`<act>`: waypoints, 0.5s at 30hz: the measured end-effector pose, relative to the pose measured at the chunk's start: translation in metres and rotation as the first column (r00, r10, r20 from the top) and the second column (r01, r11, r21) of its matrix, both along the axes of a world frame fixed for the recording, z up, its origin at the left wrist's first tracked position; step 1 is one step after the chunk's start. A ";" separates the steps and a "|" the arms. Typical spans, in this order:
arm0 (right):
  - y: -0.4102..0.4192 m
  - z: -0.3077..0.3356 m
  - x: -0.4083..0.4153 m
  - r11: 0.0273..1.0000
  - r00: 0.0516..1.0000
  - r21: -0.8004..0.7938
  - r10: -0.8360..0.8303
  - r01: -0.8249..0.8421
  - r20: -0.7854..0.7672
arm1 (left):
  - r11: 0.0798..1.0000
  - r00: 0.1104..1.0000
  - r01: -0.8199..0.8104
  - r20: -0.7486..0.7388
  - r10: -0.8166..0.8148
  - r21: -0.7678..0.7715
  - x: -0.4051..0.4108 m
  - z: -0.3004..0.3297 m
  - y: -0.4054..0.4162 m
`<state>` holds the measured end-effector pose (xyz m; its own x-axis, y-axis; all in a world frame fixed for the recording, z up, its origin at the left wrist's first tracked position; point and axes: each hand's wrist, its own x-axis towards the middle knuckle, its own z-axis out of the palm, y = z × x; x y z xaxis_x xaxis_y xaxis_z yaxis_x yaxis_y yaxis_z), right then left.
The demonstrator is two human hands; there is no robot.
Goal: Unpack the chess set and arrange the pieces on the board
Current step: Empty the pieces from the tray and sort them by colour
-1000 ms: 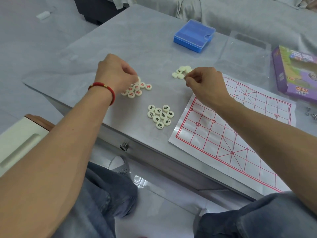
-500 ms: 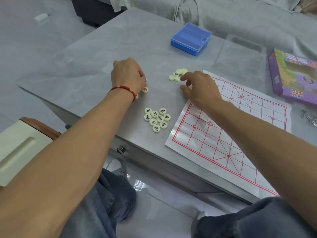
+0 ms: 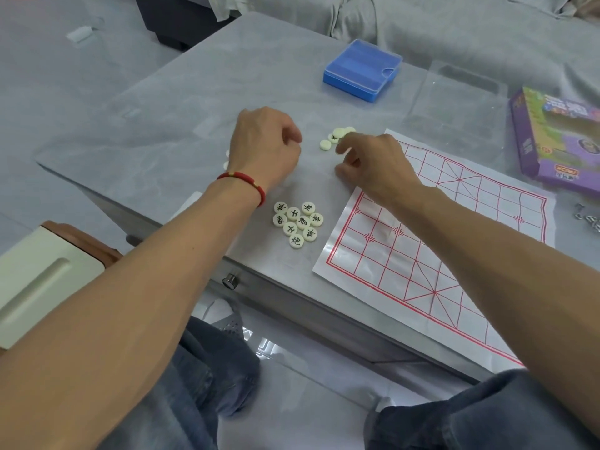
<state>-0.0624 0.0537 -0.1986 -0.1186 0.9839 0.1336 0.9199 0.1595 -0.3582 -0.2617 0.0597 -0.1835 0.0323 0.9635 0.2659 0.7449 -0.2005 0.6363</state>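
1. Fingers [image 3: 345,141] of the right hand [image 3: 373,167] curl over face-down xiangqi pieces [image 3: 337,136]; any grip is hidden.
2. Left hand [image 3: 264,147] is fisted, contents unseen.
3. Paper board [image 3: 454,241] lies empty; flip pieces before placing.

Table [image 3: 201,92] grey, faint marbled veining. Board sheet [image 3: 454,254] glossy white, red grid lines, red diagonal crosses. Near cluster of pieces [image 3: 298,227] cream discs, black characters. Far cluster [image 3: 336,137] cream, mostly blank faces, one black mark. Blue box [image 3: 362,70], translucent blue lid. Right carton [image 3: 558,138] purple, multicolour print, orange-yellow label. Bracelet [image 3: 246,183] on left wrist red, small gold beads. Jeans [image 3: 207,384] faded blue-grey. Sofa cover [image 3: 454,24] far, plain grey.
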 end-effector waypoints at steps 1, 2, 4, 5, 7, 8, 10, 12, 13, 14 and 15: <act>0.000 0.003 0.000 0.998 0.988 -0.034 -0.056 0.051 -0.146 | 0.999 0.999 0.022 0.049 -0.021 -0.027 0.004 0.002 -0.006; 0.001 0.007 0.001 0.993 0.947 -0.078 -0.107 0.088 -0.303 | 0.998 0.995 0.033 0.097 -0.028 -0.058 0.006 0.003 -0.011; -0.001 0.015 0.002 0.982 0.840 -0.165 -0.161 0.086 -0.518 | 0.992 0.984 0.053 0.173 -0.033 -0.112 0.009 0.002 -0.015; -0.003 0.020 0.002 0.978 0.801 -0.203 -0.164 0.055 -0.576 | 0.988 0.978 0.069 0.205 -0.041 -0.135 0.010 0.001 -0.016; -0.008 0.027 0.001 0.971 0.752 -0.240 -0.141 -0.023 -0.644 | 0.976 0.952 0.114 0.302 -0.054 -0.184 0.013 0.001 -0.017; -0.010 0.028 0.000 0.969 0.736 -0.242 -0.122 -0.058 -0.665 | 0.968 0.933 0.139 0.357 -0.056 -0.210 0.014 0.001 -0.018; -0.014 0.029 -0.003 0.961 0.716 -0.250 -0.093 -0.116 -0.692 | 0.954 0.906 0.170 0.419 -0.054 -0.245 0.016 0.002 -0.018; -0.016 0.030 -0.006 0.958 0.715 -0.252 -0.078 -0.140 -0.695 | 0.955 0.909 0.176 0.411 -0.064 -0.240 0.013 0.001 -0.017; -0.015 0.030 -0.007 0.961 0.727 -0.244 -0.075 -0.130 -0.683 | 0.958 0.919 0.165 0.390 -0.062 -0.236 0.010 0.000 -0.015; -0.014 0.029 -0.007 0.967 0.750 -0.231 -0.075 -0.106 -0.657 | 0.961 0.934 0.143 0.352 -0.052 -0.236 0.006 0.001 -0.013; -0.012 0.029 -0.007 0.974 0.782 -0.215 -0.080 -0.071 -0.618 | 0.966 0.954 0.107 0.299 -0.033 -0.236 -0.001 0.001 -0.010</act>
<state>-0.0693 0.0412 -0.1693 -0.0794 0.9961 -0.0377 0.4859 0.0056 -0.8740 -0.2624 0.0501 -0.1820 0.0593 0.9978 0.0283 0.5098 -0.0547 0.8586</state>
